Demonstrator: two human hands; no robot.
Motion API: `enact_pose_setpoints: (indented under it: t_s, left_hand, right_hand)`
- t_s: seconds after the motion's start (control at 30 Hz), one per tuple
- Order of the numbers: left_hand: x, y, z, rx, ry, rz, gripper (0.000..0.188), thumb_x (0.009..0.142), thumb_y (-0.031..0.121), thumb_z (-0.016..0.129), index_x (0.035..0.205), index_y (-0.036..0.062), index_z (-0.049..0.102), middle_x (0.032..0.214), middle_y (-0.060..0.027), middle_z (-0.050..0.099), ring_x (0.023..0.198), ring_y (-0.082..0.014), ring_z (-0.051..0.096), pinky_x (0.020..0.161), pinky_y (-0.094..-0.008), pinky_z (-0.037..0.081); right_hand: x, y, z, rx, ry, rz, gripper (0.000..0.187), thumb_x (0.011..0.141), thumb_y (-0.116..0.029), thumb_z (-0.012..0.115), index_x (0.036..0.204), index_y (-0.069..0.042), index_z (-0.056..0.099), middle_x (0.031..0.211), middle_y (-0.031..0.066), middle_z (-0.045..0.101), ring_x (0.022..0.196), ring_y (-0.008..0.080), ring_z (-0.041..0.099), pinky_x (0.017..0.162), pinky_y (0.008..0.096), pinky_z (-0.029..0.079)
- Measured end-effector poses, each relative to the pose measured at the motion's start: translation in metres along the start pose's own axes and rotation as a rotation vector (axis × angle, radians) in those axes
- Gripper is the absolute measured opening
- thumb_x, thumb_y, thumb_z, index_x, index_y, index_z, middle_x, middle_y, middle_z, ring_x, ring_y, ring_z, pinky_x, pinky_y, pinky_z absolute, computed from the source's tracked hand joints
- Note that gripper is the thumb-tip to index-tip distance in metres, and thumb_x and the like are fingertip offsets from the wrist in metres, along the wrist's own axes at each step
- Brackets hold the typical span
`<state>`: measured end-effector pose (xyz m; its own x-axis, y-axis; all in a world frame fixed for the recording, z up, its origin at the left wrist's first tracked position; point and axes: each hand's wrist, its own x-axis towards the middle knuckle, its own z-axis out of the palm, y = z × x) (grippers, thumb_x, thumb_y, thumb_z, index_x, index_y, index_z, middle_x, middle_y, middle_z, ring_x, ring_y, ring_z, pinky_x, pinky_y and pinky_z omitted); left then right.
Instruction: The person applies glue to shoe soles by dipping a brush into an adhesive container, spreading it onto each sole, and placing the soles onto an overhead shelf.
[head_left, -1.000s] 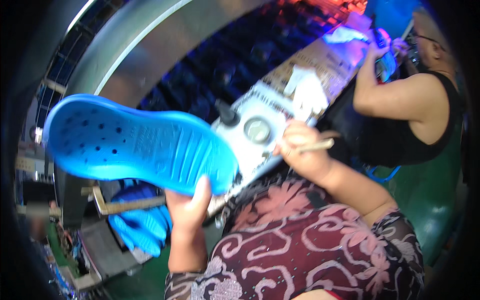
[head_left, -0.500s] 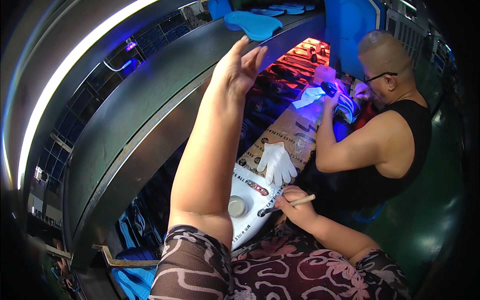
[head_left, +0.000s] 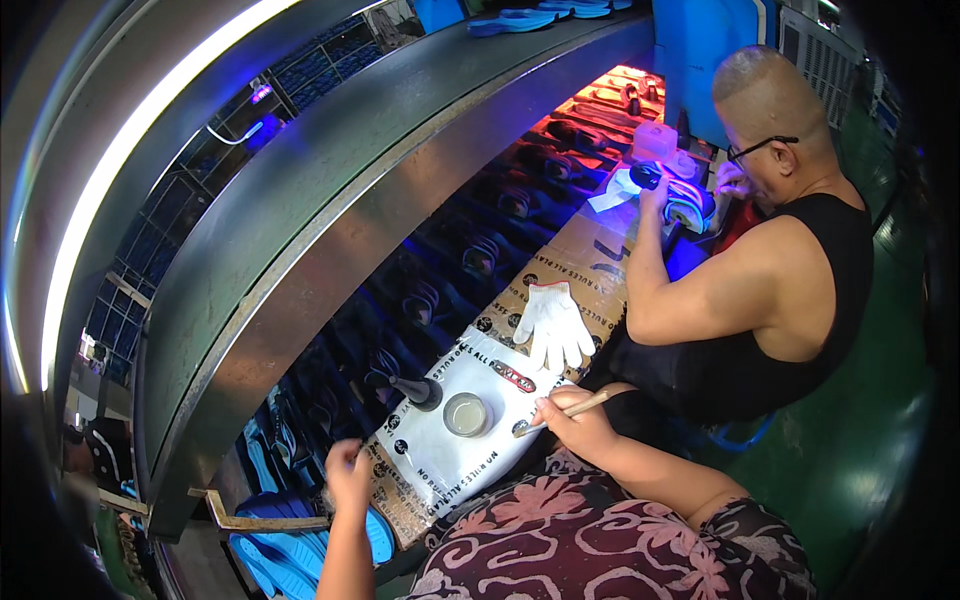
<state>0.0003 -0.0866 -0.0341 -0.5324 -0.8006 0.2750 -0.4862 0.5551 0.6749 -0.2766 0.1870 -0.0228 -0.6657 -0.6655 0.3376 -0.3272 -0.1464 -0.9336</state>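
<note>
My right hand [head_left: 582, 428] grips a brush [head_left: 590, 402] by its light wooden handle. The brush's dark tip hovers close to the white-covered work surface [head_left: 430, 465]. Left of that tip stands a round cup [head_left: 466, 414] of pale, cloudy liquid. Beside the cup is a dark cone-shaped piece [head_left: 416, 392] with a wide base. My left hand [head_left: 348, 478] is low at the left end of the surface, fingers loosely bent and thumb apart, with nothing visible in it. Just below it lie blue insoles [head_left: 270, 562].
A white knitted glove [head_left: 555, 328] and a small red-edged tool [head_left: 515, 376] lie on the board. More blue insoles [head_left: 520, 20] rest on the curved green belt [head_left: 300, 190]. Dark shoes [head_left: 420, 300] line the conveyor beneath. A co-worker [head_left: 750, 250] sits close at right, handling a shoe.
My left hand has come down from beside a blue insole on the belt to the lower left, uncovering the cone and cup. That large insole is no longer where it lay. The right hand barely moved.
</note>
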Motion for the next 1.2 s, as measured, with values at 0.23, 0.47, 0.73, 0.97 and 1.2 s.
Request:
enact_pose_setpoints:
  t_s: [0.23,0.47,0.73,0.97,1.2]
  left_hand:
    - [-0.144,-0.093,-0.068,0.582,-0.144,-0.727,0.077,0.069,0.03,0.074,0.13,0.0009,0.039,0.111,-0.0271,0.057,0.105,-0.0409,0.055,0.089,-0.0446,0.044]
    - [-0.147,-0.159,-0.046,-0.304,-0.037,-0.808,0.04,0.078,0.013,0.07,0.112,-0.0003,0.053,0.081,-0.008,0.063,0.057,-0.0162,0.058,0.041,-0.0287,0.044]
    - [-0.108,-0.034,-0.026,-1.204,0.225,-0.867,0.028,0.091,0.019,0.056,0.114,0.008,0.047,0.099,-0.0075,0.058,0.073,-0.0175,0.057,0.053,-0.0279,0.046]
    - [-0.116,0.042,-0.007,-0.75,0.047,-0.44,0.038,0.088,0.013,0.059,0.119,-0.0036,0.044,0.102,-0.0121,0.059,0.08,-0.017,0.06,0.068,-0.0293,0.052]
    - [-0.095,0.062,0.011,-0.765,0.022,-0.29,0.031,0.085,0.005,0.061,0.113,-0.0046,0.051,0.104,-0.0119,0.061,0.092,-0.018,0.059,0.087,-0.0312,0.045]
  right_hand:
    - [-0.003,0.004,0.047,0.067,-0.139,0.13,0.031,0.091,-0.022,0.057,0.07,-0.001,0.066,0.064,0.01,0.062,0.06,0.0191,0.059,0.059,0.0318,0.046]
    - [-0.01,-0.006,0.067,0.007,-0.17,0.196,0.028,0.09,-0.019,0.058,0.071,-0.001,0.065,0.065,0.0085,0.062,0.062,0.0153,0.058,0.06,0.0293,0.046]
    - [-0.018,0.0,0.068,0.025,-0.082,0.264,0.035,0.094,-0.026,0.054,0.071,-0.003,0.065,0.06,0.0001,0.055,0.057,0.007,0.046,0.056,0.0217,0.039]
    - [0.0,-0.041,0.085,0.13,-0.244,0.176,0.034,0.095,-0.022,0.05,0.072,-0.001,0.065,0.063,0.0011,0.054,0.061,0.0083,0.047,0.058,0.0233,0.038]
    - [0.002,-0.064,0.108,-0.111,-0.335,-0.375,0.029,0.088,-0.015,0.057,0.062,-0.005,0.062,0.058,0.0056,0.057,0.058,0.0216,0.051,0.071,0.0337,0.04]
